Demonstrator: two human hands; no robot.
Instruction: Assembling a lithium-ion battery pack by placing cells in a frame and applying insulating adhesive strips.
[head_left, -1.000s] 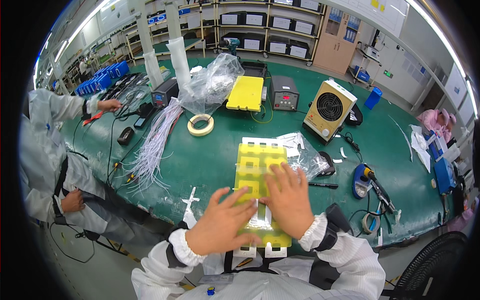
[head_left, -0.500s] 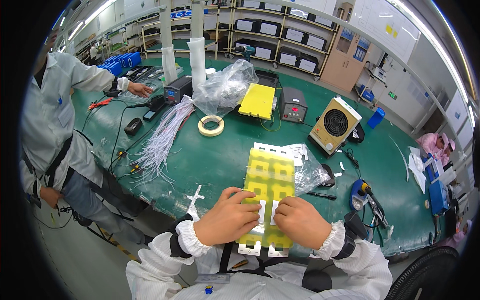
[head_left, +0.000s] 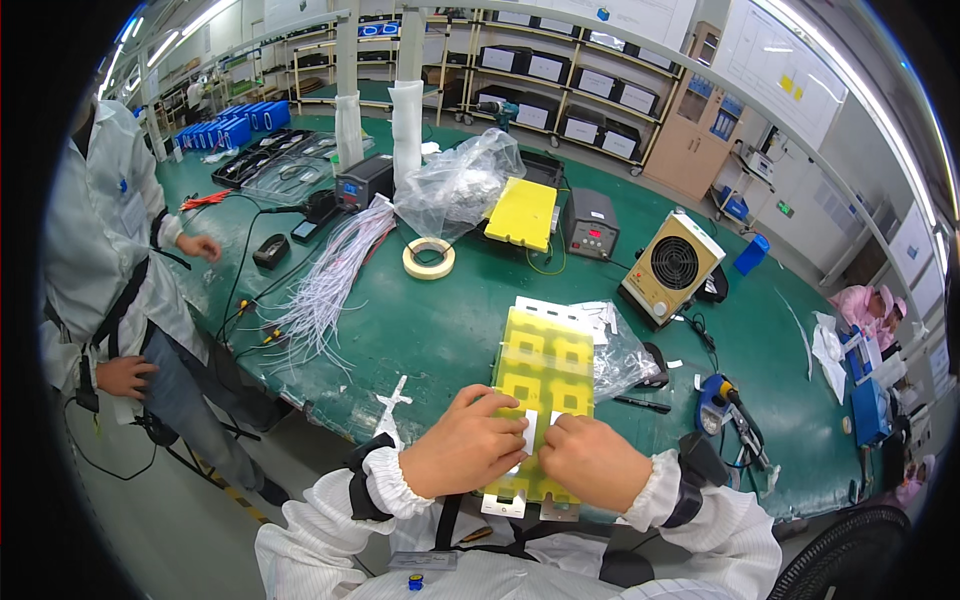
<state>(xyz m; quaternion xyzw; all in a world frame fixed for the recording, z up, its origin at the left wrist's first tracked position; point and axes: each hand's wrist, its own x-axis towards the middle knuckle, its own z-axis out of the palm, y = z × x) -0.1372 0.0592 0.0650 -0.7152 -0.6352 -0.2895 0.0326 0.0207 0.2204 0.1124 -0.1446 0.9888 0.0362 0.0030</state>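
Note:
Before me on the bench lies a long translucent yellow panel point(head_left: 547, 372) with square outlines and white tabbed ends showing at top and bottom. My left hand point(head_left: 468, 442) is over its left edge, fingers bent and fingertips against a small white strip point(head_left: 530, 432). On the right half, my right hand point(head_left: 594, 461) has its fingers pressed together at a second white strip point(head_left: 555, 418), most of which they hide. Past the panel's far right corner is a clear plastic bag point(head_left: 622, 360) with white pieces at its mouth.
White wires point(head_left: 335, 265), a tape roll point(head_left: 428, 258), a yellow tray point(head_left: 522, 213), a grey soldering station point(head_left: 590, 222) and a fan unit point(head_left: 672, 262) stand farther back. A soldering iron holder point(head_left: 714, 402) and black pen point(head_left: 642, 404) lie right. A co-worker point(head_left: 120, 230) stands left.
My view has shifted slightly. My left fingers have bent more around their strip, and my right hand stays at its strip. The co-worker's outstretched hand has drawn back from the bench items.

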